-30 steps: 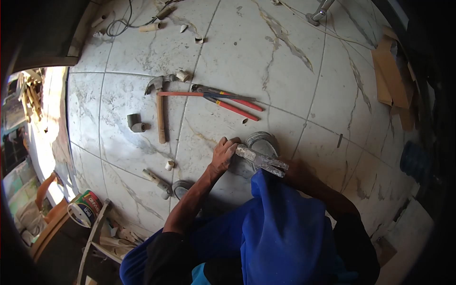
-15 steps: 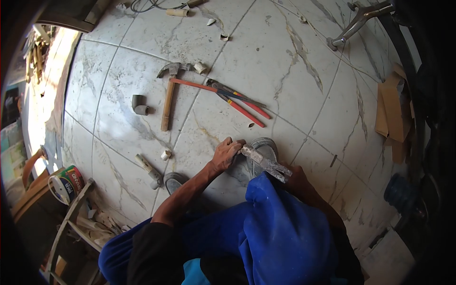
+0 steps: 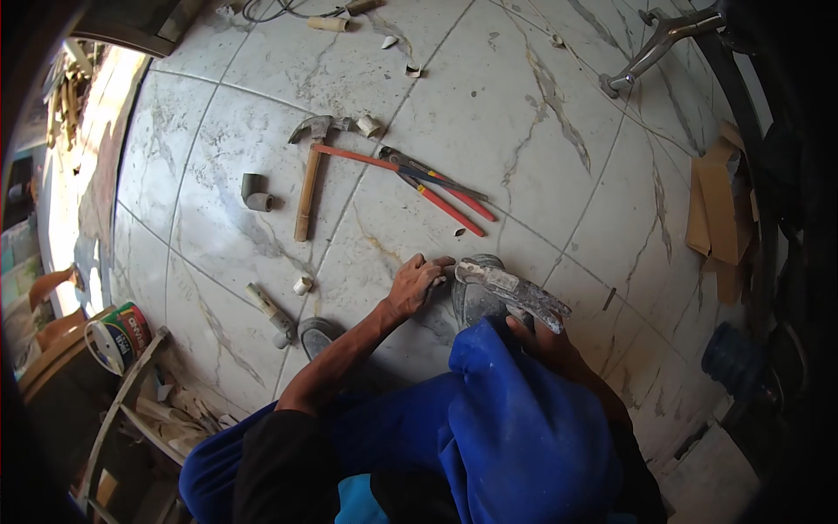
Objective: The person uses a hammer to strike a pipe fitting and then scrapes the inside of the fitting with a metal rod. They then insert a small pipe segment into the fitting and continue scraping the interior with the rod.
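Note:
My right hand [image 3: 543, 339] is closed around a claw hammer [image 3: 511, 286] by my raised knee; its worn, whitish-stained head points left, over my shoe [image 3: 476, 304]. Most of its handle is hidden. My left hand [image 3: 415, 286] is low over the floor, left of the hammer head and apart from it. Its fingers are curled, with the index finger reaching toward the head; whatever they hold cannot be made out. Ahead lie pliers with red handles [image 3: 449, 208], a hacksaw blade-like red strip [image 3: 353, 157] and a second claw hammer [image 3: 307, 188] with a wooden handle.
A grey pipe elbow [image 3: 256, 194], a pipe piece with a fitting [image 3: 272, 316] and short pipe offcuts [image 3: 303, 286] lie on the tiled floor. A paint bucket [image 3: 124, 336] stands left, cardboard [image 3: 717, 210] and a blue water bottle [image 3: 733, 356] right. A cable runs along the upper right.
The hammer in my right hand has swung to the right and turned, its head now showing more fully. My left hand has stayed nearly in place, its index finger slightly more stretched out.

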`<act>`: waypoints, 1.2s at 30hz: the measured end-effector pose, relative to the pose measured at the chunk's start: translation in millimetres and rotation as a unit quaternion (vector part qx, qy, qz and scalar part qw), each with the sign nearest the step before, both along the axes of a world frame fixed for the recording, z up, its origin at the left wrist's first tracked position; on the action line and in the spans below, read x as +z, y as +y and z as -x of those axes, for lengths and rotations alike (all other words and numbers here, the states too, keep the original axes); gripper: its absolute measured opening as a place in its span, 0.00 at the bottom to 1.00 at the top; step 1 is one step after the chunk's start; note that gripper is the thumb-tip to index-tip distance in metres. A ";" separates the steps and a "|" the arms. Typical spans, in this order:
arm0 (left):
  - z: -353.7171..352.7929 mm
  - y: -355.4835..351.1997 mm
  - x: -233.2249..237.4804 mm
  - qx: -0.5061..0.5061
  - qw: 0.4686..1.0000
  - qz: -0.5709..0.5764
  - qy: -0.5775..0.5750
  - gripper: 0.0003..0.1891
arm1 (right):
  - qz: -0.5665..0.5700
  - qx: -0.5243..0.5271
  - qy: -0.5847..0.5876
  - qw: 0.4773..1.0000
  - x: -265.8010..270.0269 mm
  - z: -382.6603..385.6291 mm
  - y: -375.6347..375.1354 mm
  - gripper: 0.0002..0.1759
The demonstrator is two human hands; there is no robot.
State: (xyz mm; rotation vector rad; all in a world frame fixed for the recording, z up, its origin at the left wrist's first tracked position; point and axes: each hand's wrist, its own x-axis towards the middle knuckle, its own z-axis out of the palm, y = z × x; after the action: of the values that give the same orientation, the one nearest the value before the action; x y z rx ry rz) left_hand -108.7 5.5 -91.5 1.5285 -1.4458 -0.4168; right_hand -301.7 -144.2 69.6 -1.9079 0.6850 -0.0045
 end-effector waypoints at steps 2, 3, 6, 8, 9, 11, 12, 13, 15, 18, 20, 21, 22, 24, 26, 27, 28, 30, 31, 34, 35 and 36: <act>0.5 -2.4 1.4 0.016 1.000 0.022 -0.001 0.12 | -0.008 -0.029 -0.027 0.999 7.7 0.1 -1.3 0.15; 0.6 -1.7 1.1 0.014 1.000 0.023 -0.001 0.12 | 0.000 -0.037 -0.037 0.999 5.9 1.7 -2.7 0.15; -1.8 6.1 7.9 0.036 0.999 0.029 -0.008 0.13 | -0.011 -0.065 -0.046 0.997 2.8 0.8 -4.7 0.15; -5.2 12.7 19.8 0.039 0.997 -0.052 -0.053 0.16 | -0.030 -0.086 -0.042 0.995 2.2 5.5 -2.4 0.15; -4.5 17.8 17.7 0.031 0.997 -0.052 -0.052 0.16 | -0.041 -0.093 -0.022 0.995 1.2 9.4 -0.9 0.17; -6.5 27.1 10.8 0.031 0.995 -0.049 -0.084 0.20 | -0.053 -0.107 -0.005 0.993 -3.4 15.2 0.1 0.18; -8.5 30.0 13.2 0.025 0.995 -0.053 -0.083 0.20 | -0.068 -0.105 0.031 0.992 -5.3 20.6 1.8 0.20; -10.1 31.3 15.1 0.010 0.993 -0.049 -0.103 0.21 | -0.081 -0.102 0.066 0.989 -7.5 25.2 2.5 0.23; -11.5 28.8 17.2 -0.008 0.991 -0.042 -0.125 0.22 | -0.064 -0.092 0.072 0.991 -14.4 31.0 4.8 0.24; -10.0 24.8 21.5 0.001 0.986 -0.027 -0.165 0.21 | -0.058 -0.084 0.075 0.992 -13.8 32.4 6.7 0.26; -12.6 21.6 27.1 -0.013 0.980 0.000 -0.197 0.22 | -0.070 -0.088 0.071 0.991 -12.0 31.2 6.8 0.27; -14.1 22.1 27.9 -0.017 0.980 -0.001 -0.196 0.22 | -0.067 -0.082 0.068 0.992 -11.7 31.4 7.0 0.26; -16.3 22.6 28.0 -0.023 0.977 -0.008 -0.212 0.20 | -0.063 -0.076 0.066 0.993 -11.9 32.1 6.5 0.26; -17.4 23.7 29.4 -0.034 0.973 -0.016 -0.226 0.19 | -0.066 -0.071 0.070 0.993 -16.4 35.2 7.4 0.26; -18.4 22.2 31.3 -0.021 0.967 -0.024 -0.252 0.17 | -0.067 -0.062 0.069 0.993 -18.4 34.7 6.1 0.26; -17.6 19.9 33.0 -0.023 0.967 -0.025 -0.252 0.17 | -0.063 -0.073 0.047 0.994 -17.6 32.6 7.1 0.27; -16.0 14.9 33.3 -0.003 0.973 -0.016 -0.232 0.16 | -0.059 -0.084 0.024 0.994 -17.0 31.0 7.6 0.27; -14.2 3.1 40.9 0.014 0.982 -0.014 -0.188 0.14 | -0.068 -0.078 0.047 0.993 -13.2 34.1 9.3 0.25; -9.9 4.4 36.5 0.017 0.982 -0.014 -0.189 0.14 | -0.075 -0.072 0.069 0.992 -12.2 35.3 8.6 0.23; -2.3 9.1 25.0 0.005 0.998 -0.058 -0.039 0.15 | 0.104 -0.001 -0.089 0.991 -21.0 35.8 9.6 0.18; -0.9 9.5 23.1 0.008 0.997 -0.060 -0.038 0.15 | 0.102 0.003 -0.089 0.991 -19.7 35.7 9.6 0.18; 1.0 9.2 21.6 0.022 0.999 -0.049 -0.002 0.17 | 0.016 -0.014 -0.046 0.999 -14.6 32.7 7.9 0.16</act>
State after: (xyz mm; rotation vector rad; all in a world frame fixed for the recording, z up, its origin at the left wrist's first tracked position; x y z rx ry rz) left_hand -109.7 14.7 -69.9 1.6363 -1.4095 -0.4650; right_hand -334.3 -136.3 55.0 -1.9171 0.6531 -0.1202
